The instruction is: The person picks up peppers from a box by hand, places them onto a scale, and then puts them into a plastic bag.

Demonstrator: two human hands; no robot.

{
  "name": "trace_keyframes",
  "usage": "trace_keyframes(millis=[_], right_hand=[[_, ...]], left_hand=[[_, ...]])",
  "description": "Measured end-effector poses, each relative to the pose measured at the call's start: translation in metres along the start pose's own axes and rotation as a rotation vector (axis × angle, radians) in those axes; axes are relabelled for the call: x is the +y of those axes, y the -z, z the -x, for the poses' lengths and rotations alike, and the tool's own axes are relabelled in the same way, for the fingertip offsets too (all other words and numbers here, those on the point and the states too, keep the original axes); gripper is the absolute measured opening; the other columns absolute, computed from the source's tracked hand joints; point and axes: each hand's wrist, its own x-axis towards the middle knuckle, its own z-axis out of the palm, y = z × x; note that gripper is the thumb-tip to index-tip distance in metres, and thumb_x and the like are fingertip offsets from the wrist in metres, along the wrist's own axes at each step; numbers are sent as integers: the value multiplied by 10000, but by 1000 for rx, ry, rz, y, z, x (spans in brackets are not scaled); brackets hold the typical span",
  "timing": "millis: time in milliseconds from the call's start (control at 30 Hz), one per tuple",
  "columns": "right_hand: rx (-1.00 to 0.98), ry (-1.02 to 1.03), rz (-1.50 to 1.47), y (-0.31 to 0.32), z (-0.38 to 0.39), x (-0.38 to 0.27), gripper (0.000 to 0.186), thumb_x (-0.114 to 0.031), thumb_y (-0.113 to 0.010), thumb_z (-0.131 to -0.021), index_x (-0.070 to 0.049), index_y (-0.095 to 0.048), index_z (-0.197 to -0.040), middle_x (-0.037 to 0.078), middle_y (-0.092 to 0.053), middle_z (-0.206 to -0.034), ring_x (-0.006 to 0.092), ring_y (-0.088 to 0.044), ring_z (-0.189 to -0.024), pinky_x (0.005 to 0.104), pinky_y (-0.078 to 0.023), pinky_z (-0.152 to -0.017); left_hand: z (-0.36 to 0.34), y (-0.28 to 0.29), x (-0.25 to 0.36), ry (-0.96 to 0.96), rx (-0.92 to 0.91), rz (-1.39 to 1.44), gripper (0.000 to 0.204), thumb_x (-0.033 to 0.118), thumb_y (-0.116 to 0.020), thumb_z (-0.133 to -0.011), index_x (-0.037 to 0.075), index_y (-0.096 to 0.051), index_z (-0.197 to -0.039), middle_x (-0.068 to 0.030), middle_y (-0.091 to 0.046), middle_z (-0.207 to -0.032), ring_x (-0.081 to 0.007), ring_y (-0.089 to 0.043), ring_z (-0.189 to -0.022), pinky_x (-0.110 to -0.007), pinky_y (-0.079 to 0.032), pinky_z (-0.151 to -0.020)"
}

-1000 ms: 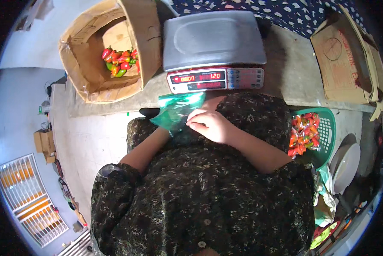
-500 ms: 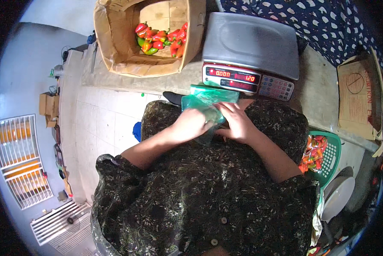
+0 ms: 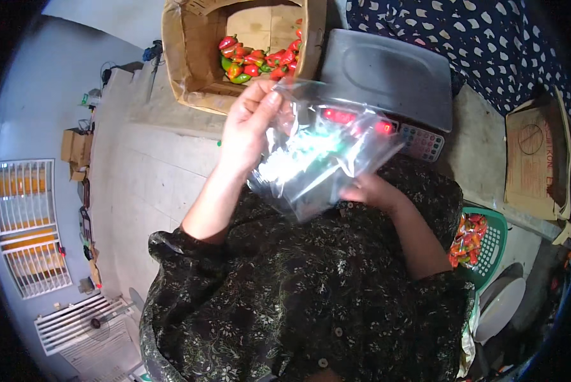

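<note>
Fingers [image 3: 271, 102] of the left hand [image 3: 242, 130] first: recorded pinched, thumb against fingertips, on the upper edge of a clear plastic bag [image 3: 317, 153]. Located the bag on the wearer's side of the scale [image 3: 387, 76], spread across part of its lit red display. Noted strong glare and a green sheen on the film; saw nothing inside. Found the right hand [image 3: 374, 193] blurred, also on the wearer's side of the scale, at the bag's lower right edge. Could not tell gripping from touching there.

Compared with half a second before: found the left hand raised from the lap toward the scale's left, and the two hands drawn apart from their earlier close pairing over green-looking film. Could not confirm the same piece of film. Judged from this: bag now opened out to view, with work centred on handling it rather than on the peppers.

Surface: logged a pale counter [image 3: 476, 137] beneath the scale. Left of the scale, noted an open cardboard carton [image 3: 193, 70] with red and green peppers [image 3: 250, 60] inside; right of it, a worn carton [image 3: 527, 159]; beyond it, a navy cloth [image 3: 457, 38] with white shapes.

Room: saw, below and right of the scale, a green basket [image 3: 494, 245] with peppers in shiny film [image 3: 469, 239], and near that a white basin [image 3: 500, 310]. Far left of the scale, observed pale floor tiles [image 3: 164, 159] and a barred window [image 3: 31, 223].
</note>
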Motion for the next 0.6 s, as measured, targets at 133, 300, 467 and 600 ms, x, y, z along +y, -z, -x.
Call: trace_keyframes(millis=[133,300,467,600], right_hand=[[107,215,-694,-3,4,-35,758,-325,-698,-762,-36,-325,-1354,139,-402,-1355,260,-436,-1216,422,-329,-1043],[558,35,-393,11,6,0,354,-307,-612,-825,-13,-598,-1021,67,-626,-905,160,-591,-823,334,-461,-769],[654,-115,-72,24,11,-8,299,-286,-585,-877,-38,-599,-1043,-23,-579,-773,87,-542,-659,248,-434,-560],[784,-23,-85,29,10,-12,277,-264,-564,-901,-43,-616,-1060,3,-599,-793,103,-572,-696,242,-457,-611]], left_hand=[[7,-9,-41,95,-134,-177,119,48,-561,-885,44,-474,-966,3,-545,-779,-80,-543,-683,-213,-446,-622],[6,-13,-71,70,-219,-363,158,7,-586,-858,63,-496,-975,18,-530,-908,-37,-481,-790,-181,-412,-662],[-2,16,-47,-79,93,-551,98,92,-557,-899,42,-562,-984,22,-556,-901,-56,-493,-839,-219,-402,-766],[-1,46,-9,-429,316,-394,64,25,-536,-880,41,-563,-937,-6,-566,-968,-84,-505,-892,-217,-387,-817]])
